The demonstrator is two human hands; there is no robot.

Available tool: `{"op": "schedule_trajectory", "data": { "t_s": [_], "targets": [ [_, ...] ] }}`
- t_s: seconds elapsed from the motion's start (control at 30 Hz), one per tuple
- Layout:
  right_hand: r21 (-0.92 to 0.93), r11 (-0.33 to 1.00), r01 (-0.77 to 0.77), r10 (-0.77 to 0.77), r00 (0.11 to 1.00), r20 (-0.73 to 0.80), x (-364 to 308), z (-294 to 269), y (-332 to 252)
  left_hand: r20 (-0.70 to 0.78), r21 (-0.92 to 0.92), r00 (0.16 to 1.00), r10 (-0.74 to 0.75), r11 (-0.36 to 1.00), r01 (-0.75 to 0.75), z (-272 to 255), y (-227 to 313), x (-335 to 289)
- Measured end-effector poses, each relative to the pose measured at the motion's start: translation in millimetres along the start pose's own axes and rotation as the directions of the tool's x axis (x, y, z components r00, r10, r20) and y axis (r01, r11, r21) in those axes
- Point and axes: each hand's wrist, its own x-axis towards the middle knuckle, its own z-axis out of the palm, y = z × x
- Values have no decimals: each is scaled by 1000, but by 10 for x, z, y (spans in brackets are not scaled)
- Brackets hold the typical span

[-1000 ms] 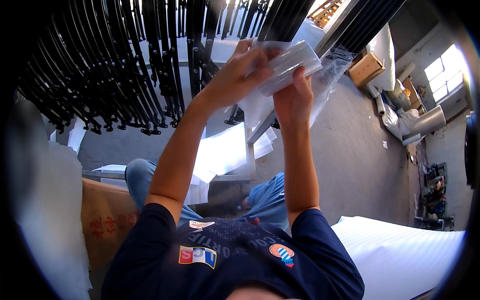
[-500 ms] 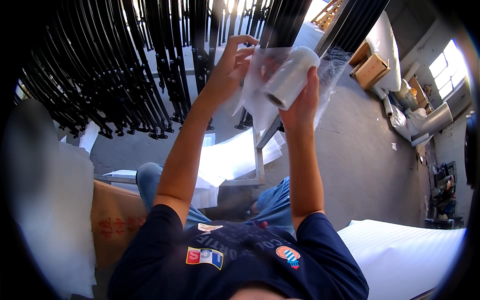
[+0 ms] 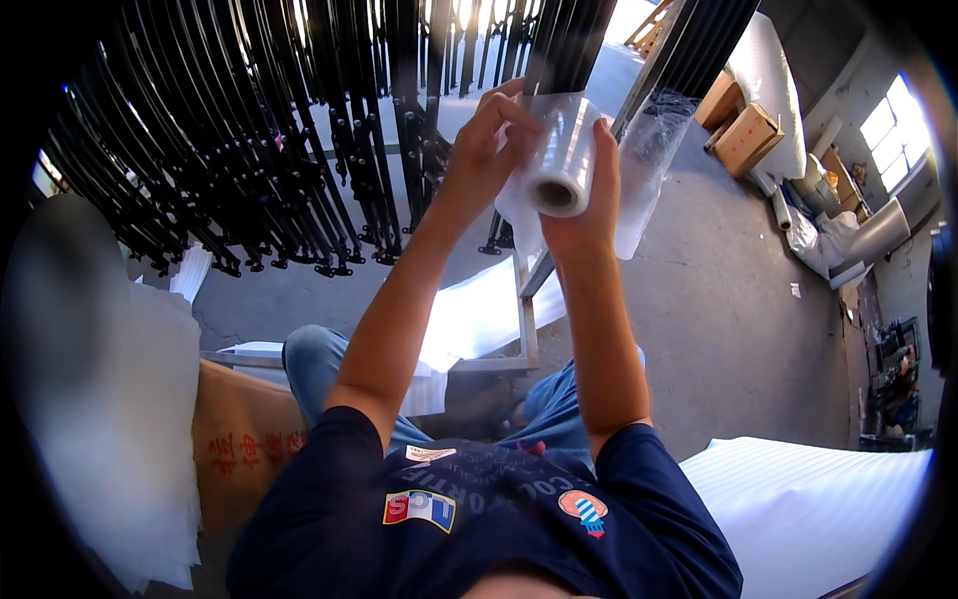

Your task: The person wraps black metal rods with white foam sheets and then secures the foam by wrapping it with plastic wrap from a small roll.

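A roll of clear stretch film [image 3: 566, 160] sits in my right hand [image 3: 591, 210], with its hollow core facing me and the thumb along its right side. My left hand [image 3: 486, 150] is at the roll's left side, its fingers curled against the film; some fingertips are hidden or blurred. Loose film hangs below the hands. Directly behind the roll stands a bundle of black metal bars [image 3: 572, 50], with film around its lower part. Another bundle of black bars [image 3: 689, 50] on the right has crumpled clear film [image 3: 654, 150] wrapped round it.
Many black metal bars [image 3: 249, 140] hang in rows at the left. A metal frame [image 3: 499, 363] and white foam sheets [image 3: 469, 314] lie below my hands. Beside me are a cardboard box [image 3: 239, 439] and a white foam stack [image 3: 798, 509]. Cartons [image 3: 748, 138] stand far right.
The roll has moved left and slightly down and tilted its open end toward me. My left hand has moved right, up to the roll, and its fingers have curled in.
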Motion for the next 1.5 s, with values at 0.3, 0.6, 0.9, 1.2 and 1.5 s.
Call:
{"op": "schedule_trajectory", "data": {
  "t_s": [0.3,0.6,0.9,1.2,1.5],
  "targets": [
    [-349,827,440,-455,889,42,-10,17,250,-276,-44,961,-35,999,24,233,10,-29],
    [-344,837,425,-247,855,457,-13,-408,92,-336,-248,934,-121,968,36,320,-4,-75],
    [-406,733,546,-407,830,382,-29,-247,31,-428,-249,891,-150,968,43,332,-62,-44],
    [-407,810,421,-333,903,272,114,-288,-32,-625,87,779,-56,986,140,365,-20,93],
    [-565,722,399,-383,911,153,123,-148,-143,-509,134,847,-155,957,256,249,-136,428]
  ]
}}
